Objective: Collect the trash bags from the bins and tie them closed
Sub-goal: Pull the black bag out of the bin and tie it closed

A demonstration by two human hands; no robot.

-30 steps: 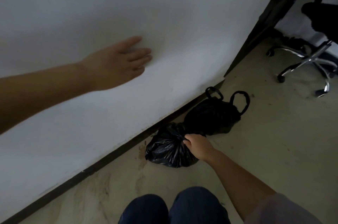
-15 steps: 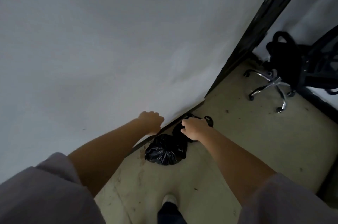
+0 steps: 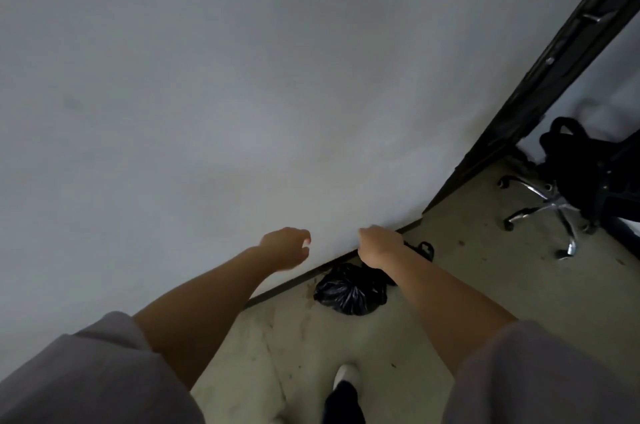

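Note:
Two black trash bags lie on the floor against the base of the white wall. The nearer bag (image 3: 349, 290) is a bunched, shiny bundle. The second bag (image 3: 420, 248) is mostly hidden behind my right forearm, with only its handle loops showing. My right hand (image 3: 379, 247) hovers over that second bag with curled fingers; a grip on the handles cannot be made out. To its left, my left hand (image 3: 285, 248) hangs in front of the wall, loosely curled and holding nothing.
A white wall (image 3: 242, 94) fills most of the view. A dark door frame (image 3: 540, 87) stands at the right. Beyond it is a black office chair (image 3: 568, 181) with a chrome wheeled base. My shoe (image 3: 346, 377) is on the stained pale floor (image 3: 467, 285).
I have risen from a crouch to standing. My left hand came off the wall and dropped beside the right. My right hand shifted from the nearer bag's top to over the second bag's handles.

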